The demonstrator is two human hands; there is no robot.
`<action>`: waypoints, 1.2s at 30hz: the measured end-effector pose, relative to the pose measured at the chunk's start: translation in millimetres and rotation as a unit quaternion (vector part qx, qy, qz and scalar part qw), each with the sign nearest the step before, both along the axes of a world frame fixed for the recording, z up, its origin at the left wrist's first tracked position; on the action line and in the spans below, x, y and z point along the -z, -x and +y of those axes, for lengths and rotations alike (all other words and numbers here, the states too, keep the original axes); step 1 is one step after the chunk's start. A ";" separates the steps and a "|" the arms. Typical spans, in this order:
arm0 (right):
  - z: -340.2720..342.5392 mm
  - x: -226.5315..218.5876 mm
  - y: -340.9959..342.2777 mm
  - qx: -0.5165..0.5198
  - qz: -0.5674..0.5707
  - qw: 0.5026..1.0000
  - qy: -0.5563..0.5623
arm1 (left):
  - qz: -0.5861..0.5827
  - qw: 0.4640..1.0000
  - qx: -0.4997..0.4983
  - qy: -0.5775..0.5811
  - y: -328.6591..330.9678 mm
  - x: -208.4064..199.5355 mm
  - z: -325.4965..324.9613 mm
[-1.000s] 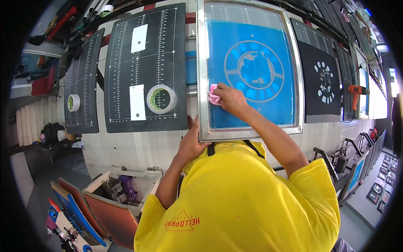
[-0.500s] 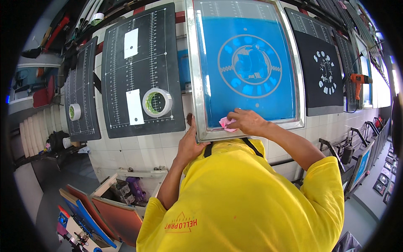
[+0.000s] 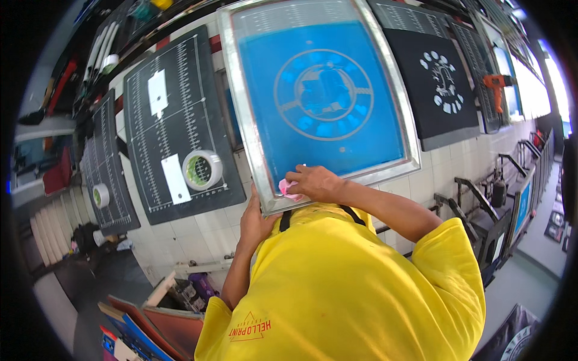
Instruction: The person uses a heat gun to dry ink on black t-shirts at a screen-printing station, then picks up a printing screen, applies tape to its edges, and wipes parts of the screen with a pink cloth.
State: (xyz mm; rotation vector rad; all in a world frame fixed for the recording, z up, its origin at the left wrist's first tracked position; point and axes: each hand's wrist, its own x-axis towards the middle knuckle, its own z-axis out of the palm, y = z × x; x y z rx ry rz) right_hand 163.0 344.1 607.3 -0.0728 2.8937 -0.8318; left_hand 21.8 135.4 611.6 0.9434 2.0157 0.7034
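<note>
In front of me is a screen printing frame point(image 3: 241, 114) with a silvery metal rim. Its mesh is coated blue point(image 3: 367, 141) and carries a round emblem point(image 3: 324, 94). A crumpled pink cloth point(image 3: 286, 188) is pinched in my right hand point(image 3: 316, 182), pressed to the mesh at the near left inside corner. At that same corner, from outside, my left hand point(image 3: 256, 219) grips the metal rim, fingers up along the left side. Some of its fingers are hidden by the frame.
Left of the frame, a black ruled board point(image 3: 180, 126) bears two white strips and a roll of tape point(image 3: 203, 169). Another board point(image 3: 107, 156) with a smaller tape roll point(image 3: 100, 195) is farther left. To the right are black printed fabric point(image 3: 433, 90) and an orange heat gun point(image 3: 498, 87).
My right hand has slid the pink cloth left along the near edge, into the corner. The whole view has tilted and shifted. My left hand stays at the frame corner.
</note>
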 end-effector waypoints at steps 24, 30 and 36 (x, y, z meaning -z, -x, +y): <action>132.8 -37.0 -222.0 0.279 -0.073 0.933 -0.216 | 0.010 1.000 0.004 -0.028 -6.3 2.8 0.9; 128.5 -27.3 -207.4 0.349 -0.072 0.908 -0.222 | 0.043 0.999 0.002 0.005 -12.8 -9.4 5.9; 153.8 -16.0 -184.7 0.373 -0.041 0.897 -0.233 | 0.068 0.997 0.012 0.046 -18.1 -16.0 7.7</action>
